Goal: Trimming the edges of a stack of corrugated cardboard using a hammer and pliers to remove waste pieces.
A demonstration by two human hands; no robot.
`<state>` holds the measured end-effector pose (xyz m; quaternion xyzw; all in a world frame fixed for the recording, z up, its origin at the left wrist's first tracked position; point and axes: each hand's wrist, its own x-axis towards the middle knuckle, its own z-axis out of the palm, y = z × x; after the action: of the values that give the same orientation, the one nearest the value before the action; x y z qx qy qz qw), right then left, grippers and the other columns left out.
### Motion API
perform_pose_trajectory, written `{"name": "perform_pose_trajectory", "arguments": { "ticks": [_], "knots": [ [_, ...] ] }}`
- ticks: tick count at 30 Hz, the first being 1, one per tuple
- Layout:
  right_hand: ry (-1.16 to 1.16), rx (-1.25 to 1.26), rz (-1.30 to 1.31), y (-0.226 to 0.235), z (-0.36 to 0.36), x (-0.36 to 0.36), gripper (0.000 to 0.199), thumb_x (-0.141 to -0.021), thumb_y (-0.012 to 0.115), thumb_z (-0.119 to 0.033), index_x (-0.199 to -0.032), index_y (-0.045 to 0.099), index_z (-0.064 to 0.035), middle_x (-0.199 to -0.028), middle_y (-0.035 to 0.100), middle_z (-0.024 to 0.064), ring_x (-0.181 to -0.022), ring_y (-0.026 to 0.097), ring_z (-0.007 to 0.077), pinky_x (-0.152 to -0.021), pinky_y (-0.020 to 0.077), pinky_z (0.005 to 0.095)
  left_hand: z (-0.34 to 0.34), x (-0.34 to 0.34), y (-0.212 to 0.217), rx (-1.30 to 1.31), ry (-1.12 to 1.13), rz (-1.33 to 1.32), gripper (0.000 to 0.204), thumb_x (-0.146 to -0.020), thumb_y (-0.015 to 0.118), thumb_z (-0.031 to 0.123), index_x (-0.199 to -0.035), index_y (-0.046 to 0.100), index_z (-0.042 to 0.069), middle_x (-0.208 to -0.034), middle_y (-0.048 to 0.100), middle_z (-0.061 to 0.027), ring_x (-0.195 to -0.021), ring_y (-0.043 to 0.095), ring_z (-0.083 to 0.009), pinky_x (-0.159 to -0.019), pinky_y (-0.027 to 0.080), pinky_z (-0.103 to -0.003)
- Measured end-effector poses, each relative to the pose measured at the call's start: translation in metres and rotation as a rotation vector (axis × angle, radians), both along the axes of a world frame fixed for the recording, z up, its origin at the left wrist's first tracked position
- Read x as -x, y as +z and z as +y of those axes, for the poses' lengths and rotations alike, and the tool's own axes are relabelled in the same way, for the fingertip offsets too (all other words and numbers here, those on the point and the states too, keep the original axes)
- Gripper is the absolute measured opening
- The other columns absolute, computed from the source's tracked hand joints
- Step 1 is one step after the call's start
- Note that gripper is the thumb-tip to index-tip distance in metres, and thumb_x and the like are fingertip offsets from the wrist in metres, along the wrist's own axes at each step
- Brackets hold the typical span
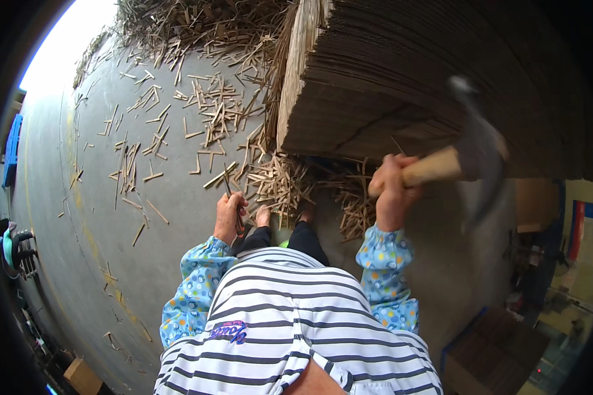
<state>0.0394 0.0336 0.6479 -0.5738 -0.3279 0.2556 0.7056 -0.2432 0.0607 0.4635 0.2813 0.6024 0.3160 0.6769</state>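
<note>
My right hand (pixel 393 191) is wrapped round the wooden handle of a claw hammer (pixel 436 166), raised to the right with its metal head tilted and slightly blurred. In my left hand (pixel 228 216) is a slim dark pointed tool (pixel 227 182), its tip pointing away from me; its exact kind does not show. Ahead and to the right rises a tall stack of brown cardboard sheets (pixel 349 118), its front left corner beyond and between my hands. The hammer overlaps the stack in view; whether they touch I cannot tell.
Cardboard scrap strips (pixel 280 181) heap around my feet and along the stack's base. More strips (pixel 221 108) lie scattered over the grey floor (pixel 178 230), with a bigger pile (pixel 197 23) far ahead. A brown stack (pixel 497 349) stands behind right; a blue object (pixel 11 151) is far left.
</note>
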Motion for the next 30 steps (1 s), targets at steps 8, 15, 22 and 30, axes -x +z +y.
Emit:
{"name": "perform_pose_trajectory", "arguments": {
  "ticks": [8, 15, 22, 30],
  "knots": [
    [0.071, 0.433, -0.066, -0.033, 0.007, -0.011, 0.018, -0.083, 0.058, -0.007, -0.071, 0.045, -0.0074, -0.055, 0.044, -0.0006, -0.045, 0.043, 0.0062, -0.042, 0.0342, 0.0225, 0.01, -0.009, -0.004, -0.058, -0.001, -0.029, 0.018, -0.084, 0.054, 0.024, -0.08, 0.05, 0.006, -0.069, 0.057, -0.0058, -0.053, 0.049, -0.0112, -0.049, 0.041, -0.024],
    [-0.07, 0.076, -0.17, -0.017, 0.029, -0.004, 0.015, -0.084, 0.056, -0.006, -0.074, 0.045, -0.0084, -0.054, 0.045, -0.0016, -0.043, 0.041, 0.0058, -0.042, 0.0342, 0.022, 0.002, -0.009, 0.0, -0.055, -0.018, -0.041, 0.02, -0.085, 0.054, 0.025, -0.079, 0.052, 0.006, -0.068, 0.057, -0.0033, -0.051, 0.048, -0.0087, -0.045, 0.039, -0.023],
    [0.087, -0.168, -0.155, 0.031, 0.021, 0.019, 0.015, -0.083, 0.059, -0.004, -0.076, 0.046, -0.0064, -0.059, 0.046, -0.0007, -0.045, 0.042, 0.0047, -0.042, 0.034, 0.0195, -0.006, -0.001, 0.005, 0.01, 0.026, 0.005, 0.019, -0.084, 0.054, 0.026, -0.079, 0.051, 0.009, -0.066, 0.055, -0.0025, -0.048, 0.047, -0.0082, -0.041, 0.04, -0.023],
    [0.104, 0.163, -0.167, 0.015, 0.029, 0.013, 0.015, -0.08, 0.062, -0.006, -0.073, 0.049, -0.0076, -0.057, 0.042, -0.0035, -0.048, 0.038, 0.0037, -0.043, 0.0322, 0.0208, 0.004, -0.005, -0.002, -0.075, 0.026, -0.064, 0.019, -0.085, 0.054, 0.022, -0.077, 0.053, 0.005, -0.065, 0.056, -0.003, -0.05, 0.047, -0.0081, -0.047, 0.039, -0.021]
  ]
}}
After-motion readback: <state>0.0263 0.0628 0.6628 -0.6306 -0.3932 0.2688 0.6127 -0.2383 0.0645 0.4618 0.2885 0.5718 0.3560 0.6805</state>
